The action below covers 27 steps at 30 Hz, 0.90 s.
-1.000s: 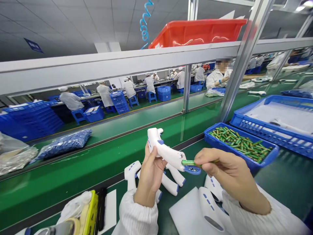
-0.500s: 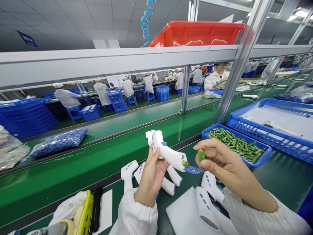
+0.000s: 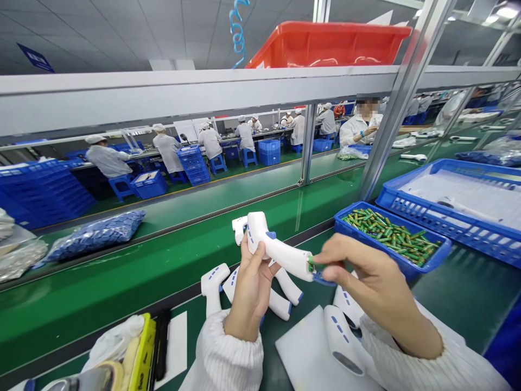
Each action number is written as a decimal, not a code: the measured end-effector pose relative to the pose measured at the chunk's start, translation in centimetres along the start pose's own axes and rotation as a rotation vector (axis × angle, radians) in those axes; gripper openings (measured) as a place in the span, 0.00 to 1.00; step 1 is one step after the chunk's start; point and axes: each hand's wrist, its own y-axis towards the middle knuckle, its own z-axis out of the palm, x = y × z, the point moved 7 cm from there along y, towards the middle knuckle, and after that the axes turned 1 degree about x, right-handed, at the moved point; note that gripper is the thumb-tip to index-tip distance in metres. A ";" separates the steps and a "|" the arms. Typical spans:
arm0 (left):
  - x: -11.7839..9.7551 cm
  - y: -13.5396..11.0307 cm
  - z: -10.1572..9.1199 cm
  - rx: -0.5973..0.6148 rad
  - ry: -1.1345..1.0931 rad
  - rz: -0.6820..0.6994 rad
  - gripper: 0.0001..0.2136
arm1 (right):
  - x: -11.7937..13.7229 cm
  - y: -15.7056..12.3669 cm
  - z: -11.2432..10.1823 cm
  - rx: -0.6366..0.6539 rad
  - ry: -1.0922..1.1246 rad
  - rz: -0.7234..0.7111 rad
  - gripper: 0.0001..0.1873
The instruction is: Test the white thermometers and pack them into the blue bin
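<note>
My left hand (image 3: 254, 277) is closed round a white forehead thermometer (image 3: 280, 252) with blue buttons, its handle pointing right. The handle's end is open, and its blue cap (image 3: 323, 279) hangs there. Green batteries (image 3: 311, 264) show in that opening. My right hand (image 3: 362, 277) is at the opening, index finger and thumb closed at the end of one battery, which is partly hidden by the fingers. Below lie more white thermometers (image 3: 214, 279), several near my left wrist. Another thermometer (image 3: 344, 339) rests on a white pad (image 3: 299, 347) under my right forearm.
A blue bin (image 3: 443, 255) full of green batteries (image 3: 391, 233) stands behind my right hand, beside a larger blue crate (image 3: 459, 217). A yellow box (image 3: 144, 355) sits front left. A metal post (image 3: 401, 103) and shelf (image 3: 183, 92) cross ahead, carrying a red bin (image 3: 329, 46). Co-workers sit beyond.
My right hand has moved left and slightly down, bringing its battery from beside the handle to the opening. The thermometer stays in my left hand, shifted slightly. The view has tilted a little.
</note>
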 end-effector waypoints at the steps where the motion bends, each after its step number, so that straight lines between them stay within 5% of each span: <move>1: 0.2 -0.1 0.1 0.008 -0.015 -0.021 0.21 | 0.2 -0.1 0.4 0.043 0.017 -0.059 0.18; 3: 0.7 -0.2 0.4 0.043 -0.045 -0.075 0.19 | 0.4 -0.5 1.6 0.132 0.093 -0.140 0.23; 6: 1.2 -0.4 1.0 0.086 -0.028 -0.077 0.19 | -0.7 -0.5 3.5 0.169 0.367 -0.058 0.22; 11: 0.7 -0.7 0.7 0.042 0.145 0.170 0.31 | -2.8 -0.4 5.8 -0.001 1.057 0.270 0.10; 16: 0.9 -0.6 0.0 -0.017 0.296 0.278 0.37 | -4.5 -0.7 5.9 -0.115 1.167 0.475 0.06; 18: 1.5 0.3 -0.1 -0.010 0.322 0.270 0.36 | -6.2 -0.1 4.7 -0.088 1.026 0.468 0.06; 20: 2.6 2.0 -0.1 0.017 0.392 0.239 0.35 | -9.3 0.8 2.1 -0.060 0.618 0.463 0.07; 22: 4.4 4.1 -0.2 0.068 0.536 0.175 0.34 | -13.3 1.6 -2.9 -0.172 -0.083 0.499 0.10; 27: 10.2 7.6 -0.8 0.180 0.634 -0.023 0.25 | -23.4 0.0 -13.6 -0.301 -0.588 0.865 0.17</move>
